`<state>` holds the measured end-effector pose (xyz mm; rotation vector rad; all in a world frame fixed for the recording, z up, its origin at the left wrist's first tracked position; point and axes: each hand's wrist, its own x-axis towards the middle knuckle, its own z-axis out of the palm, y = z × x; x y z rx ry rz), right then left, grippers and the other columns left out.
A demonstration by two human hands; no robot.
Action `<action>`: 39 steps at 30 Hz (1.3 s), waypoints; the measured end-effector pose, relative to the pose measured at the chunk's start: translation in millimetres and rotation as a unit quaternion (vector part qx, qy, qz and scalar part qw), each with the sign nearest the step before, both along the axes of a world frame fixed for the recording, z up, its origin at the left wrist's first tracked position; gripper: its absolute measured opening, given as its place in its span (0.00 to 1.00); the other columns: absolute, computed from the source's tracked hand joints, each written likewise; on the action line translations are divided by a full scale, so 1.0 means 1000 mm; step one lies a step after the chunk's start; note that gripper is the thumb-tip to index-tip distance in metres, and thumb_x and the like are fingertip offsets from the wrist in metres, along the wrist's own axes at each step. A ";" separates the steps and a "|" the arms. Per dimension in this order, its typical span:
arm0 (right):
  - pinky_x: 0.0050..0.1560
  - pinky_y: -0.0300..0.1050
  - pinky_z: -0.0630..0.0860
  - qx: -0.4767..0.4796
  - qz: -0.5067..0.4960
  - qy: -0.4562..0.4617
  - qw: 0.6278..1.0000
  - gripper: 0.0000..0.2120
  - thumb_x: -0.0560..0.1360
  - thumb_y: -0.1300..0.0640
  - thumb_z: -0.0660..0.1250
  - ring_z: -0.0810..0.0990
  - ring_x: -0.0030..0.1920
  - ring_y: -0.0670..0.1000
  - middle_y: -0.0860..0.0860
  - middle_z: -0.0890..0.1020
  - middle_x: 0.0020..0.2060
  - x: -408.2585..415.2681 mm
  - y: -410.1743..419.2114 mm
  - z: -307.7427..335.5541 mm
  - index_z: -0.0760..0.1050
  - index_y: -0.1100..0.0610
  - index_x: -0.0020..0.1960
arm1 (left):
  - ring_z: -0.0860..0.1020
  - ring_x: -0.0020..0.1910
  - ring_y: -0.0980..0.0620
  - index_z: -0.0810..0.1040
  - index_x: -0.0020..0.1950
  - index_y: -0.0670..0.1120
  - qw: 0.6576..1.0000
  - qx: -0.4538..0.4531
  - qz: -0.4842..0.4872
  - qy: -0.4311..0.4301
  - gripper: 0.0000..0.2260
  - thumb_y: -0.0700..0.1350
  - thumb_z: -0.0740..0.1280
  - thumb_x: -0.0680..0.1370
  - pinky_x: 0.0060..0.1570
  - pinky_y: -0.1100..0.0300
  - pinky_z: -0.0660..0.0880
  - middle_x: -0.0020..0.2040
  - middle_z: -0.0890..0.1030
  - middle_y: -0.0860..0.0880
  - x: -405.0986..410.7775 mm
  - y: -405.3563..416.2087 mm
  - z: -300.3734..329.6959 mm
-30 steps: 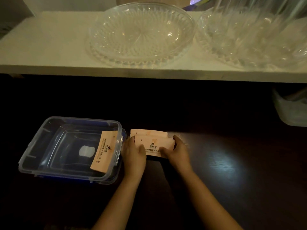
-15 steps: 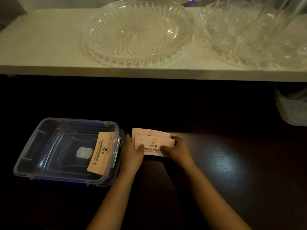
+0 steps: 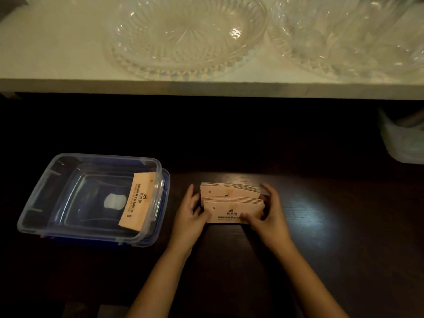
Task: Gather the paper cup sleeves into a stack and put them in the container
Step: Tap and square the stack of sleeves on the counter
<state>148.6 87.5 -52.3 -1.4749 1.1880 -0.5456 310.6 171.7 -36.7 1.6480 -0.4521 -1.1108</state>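
Observation:
Two batches of flat tan paper cup sleeves [image 3: 231, 203] lie on the dark table, the near batch overlapping the far one. My left hand [image 3: 191, 214] presses against their left end and my right hand [image 3: 268, 214] grips their right end and near edge. A clear plastic container [image 3: 57, 203] with a blue base sits to the left. One tan sleeve [image 3: 138, 201] leans inside it against its right wall.
A white shelf [image 3: 57, 53] runs across the back above the table, holding two cut-glass bowls [image 3: 185, 35] [image 3: 348, 35]. A pale plastic bag or tub [image 3: 403, 141] sits at the far right in shadow. Dark table [image 3: 321, 214] spreads right of my hands.
Both hands have stayed on the sleeve batches, squeezing them from either end; the two batches now show clearly as thick stacks, offset front to back. The container has not moved.

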 end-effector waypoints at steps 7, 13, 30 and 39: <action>0.53 0.19 0.63 -0.192 0.073 0.053 0.977 0.47 0.66 0.66 0.74 0.68 0.55 0.30 0.35 0.66 0.53 -0.029 0.015 0.003 0.51 0.36 0.71 | 0.79 0.51 0.57 0.79 0.52 0.49 0.979 -0.108 0.131 0.112 0.10 0.46 0.59 0.76 0.48 0.66 0.75 0.49 0.83 0.52 -0.027 0.004 0.010; 0.58 0.23 0.63 -0.255 0.060 0.068 0.963 0.45 0.66 0.70 0.73 0.68 0.57 0.35 0.38 0.65 0.53 -0.055 0.034 -0.001 0.55 0.44 0.73 | 0.79 0.50 0.56 0.80 0.48 0.49 0.987 -0.113 0.113 -0.003 0.07 0.46 0.62 0.75 0.50 0.66 0.75 0.49 0.82 0.52 -0.060 -0.005 0.018; 0.64 0.20 0.47 -0.207 0.049 0.117 0.970 0.39 0.75 0.63 0.66 0.50 0.72 0.42 0.48 0.55 0.72 -0.059 0.044 -0.009 0.44 0.41 0.72 | 0.65 0.68 0.63 0.61 0.69 0.57 0.988 -0.106 -0.106 -0.037 0.31 0.49 0.67 0.68 0.68 0.65 0.62 0.71 0.65 0.58 -0.073 0.017 -0.014; 0.65 0.21 0.47 -0.242 0.040 0.132 0.960 0.41 0.73 0.62 0.67 0.56 0.71 0.45 0.49 0.58 0.72 -0.062 0.045 -0.013 0.44 0.40 0.73 | 0.61 0.71 0.61 0.60 0.70 0.57 0.988 -0.143 -0.050 0.020 0.23 0.54 0.56 0.74 0.68 0.61 0.59 0.72 0.63 0.59 -0.078 0.016 -0.018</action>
